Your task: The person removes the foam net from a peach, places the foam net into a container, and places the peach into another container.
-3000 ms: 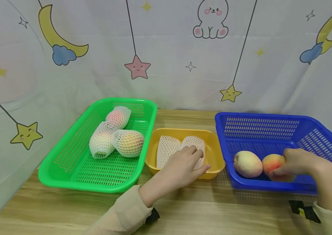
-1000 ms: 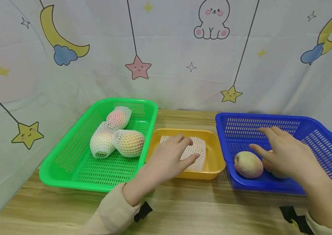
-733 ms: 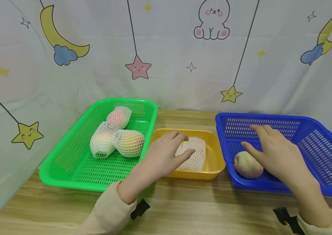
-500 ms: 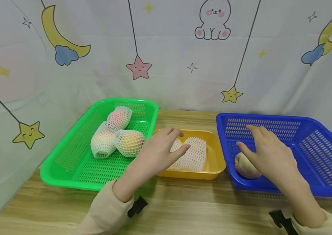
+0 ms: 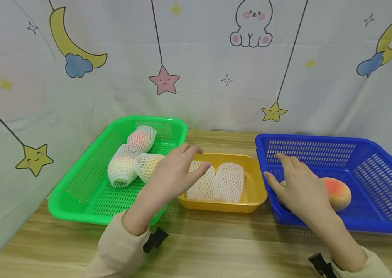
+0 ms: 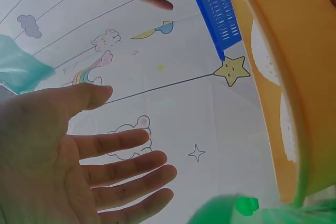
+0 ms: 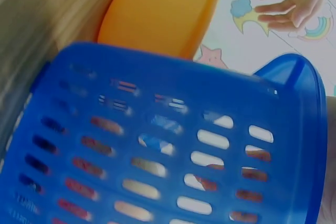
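My left hand [image 5: 169, 172] hovers with fingers spread between the green basket [image 5: 78, 218] and the yellow tray [image 5: 223, 208], holding nothing; the left wrist view shows its bare palm. Two white foam nets [image 5: 201, 181] lie side by side in the tray. Over the near left corner of the blue basket [image 5: 321, 139] is my right hand [image 5: 300, 189], its fingers extended and thumb apart. Beneath it a pale peach is mostly hidden. A red-and-yellow peach [image 5: 338, 194] lies just right of the hand. Several peaches in foam nets [image 5: 121, 166] sit in the green basket.
All three containers stand in a row on a wooden table [image 5: 217, 243]. A white curtain [image 5: 210, 108] printed with stars and moons hangs behind them. The blue basket's slotted wall [image 7: 173, 129] fills much of the right wrist view.
The right hand first touched the red-and-yellow peach, then let go and moved left over the pale peach. My left hand drew back leftward from the tray, uncovering both foam nets.
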`<state>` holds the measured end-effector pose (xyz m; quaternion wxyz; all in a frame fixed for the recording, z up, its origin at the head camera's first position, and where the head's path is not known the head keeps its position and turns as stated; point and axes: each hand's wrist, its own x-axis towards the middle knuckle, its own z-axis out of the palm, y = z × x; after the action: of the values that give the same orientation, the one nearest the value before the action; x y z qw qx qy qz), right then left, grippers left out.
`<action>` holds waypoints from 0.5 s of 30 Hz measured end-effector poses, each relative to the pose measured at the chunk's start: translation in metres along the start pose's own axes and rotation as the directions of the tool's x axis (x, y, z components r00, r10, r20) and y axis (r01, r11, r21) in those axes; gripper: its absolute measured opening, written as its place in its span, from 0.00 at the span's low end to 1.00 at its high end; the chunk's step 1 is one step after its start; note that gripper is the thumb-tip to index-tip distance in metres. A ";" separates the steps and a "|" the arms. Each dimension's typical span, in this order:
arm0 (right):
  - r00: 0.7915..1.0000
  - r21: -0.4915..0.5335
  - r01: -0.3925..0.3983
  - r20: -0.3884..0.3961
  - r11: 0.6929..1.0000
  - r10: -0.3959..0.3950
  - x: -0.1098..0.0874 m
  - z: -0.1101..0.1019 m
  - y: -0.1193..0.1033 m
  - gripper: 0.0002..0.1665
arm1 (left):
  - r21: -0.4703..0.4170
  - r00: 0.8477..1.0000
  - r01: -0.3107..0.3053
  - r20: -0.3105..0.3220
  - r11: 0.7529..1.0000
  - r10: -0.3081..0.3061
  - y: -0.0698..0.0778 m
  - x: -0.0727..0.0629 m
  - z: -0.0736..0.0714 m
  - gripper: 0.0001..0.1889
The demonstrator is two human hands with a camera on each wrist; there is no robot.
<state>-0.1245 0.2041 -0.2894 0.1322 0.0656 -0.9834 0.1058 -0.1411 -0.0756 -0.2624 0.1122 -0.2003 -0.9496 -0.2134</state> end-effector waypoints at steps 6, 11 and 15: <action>0.999 -0.004 0.042 0.003 0.999 -0.042 -0.001 0.009 -0.008 0.36 | -0.064 0.998 0.065 0.017 0.996 -0.064 -0.014 -0.003 -0.013 0.23; 0.997 -0.006 0.077 -0.008 0.997 -0.077 -0.003 0.017 -0.011 0.35 | -0.115 0.995 0.101 0.039 0.988 -0.097 -0.029 -0.010 -0.019 0.23; 0.997 -0.003 0.079 -0.010 0.997 -0.079 -0.005 0.021 -0.010 0.33 | -0.103 0.994 0.104 0.056 0.989 -0.098 -0.038 -0.013 -0.021 0.23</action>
<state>-0.1236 0.1900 -0.3080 0.1411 0.1038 -0.9795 0.0995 -0.1429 -0.1206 -0.2614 0.0663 -0.1629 -0.9484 -0.2638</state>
